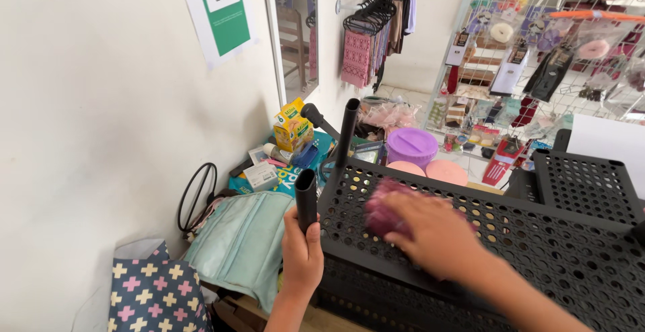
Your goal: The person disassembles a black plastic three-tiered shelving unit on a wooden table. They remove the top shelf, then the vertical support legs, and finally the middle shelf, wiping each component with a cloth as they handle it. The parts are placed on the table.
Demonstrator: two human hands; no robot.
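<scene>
1. Head view: the left hand is seen at lower centre of the frame, forearm rising from the bottom edge, fingers wrapped tight around a black post that stands upright at the near-left corner of a black perforated shelf.
2. The right hand is laid palm-down on the shelf at centre frame, blurred, fingers pressed onto a dark pink cloth; whether the cloth is pinched or only pressed cannot be told.
3. The cloth is bunched, without a clear long axis, and lies on the shelf's left part, near the front edge.
4. The shelf's long axis runs from centre left toward the lower right. Open perforated surface is left to the right of the hand.
5. To the left, a mint-green bag and a cross-patterned bag are crowded against the wall; a second post is seen at the far corner.
</scene>
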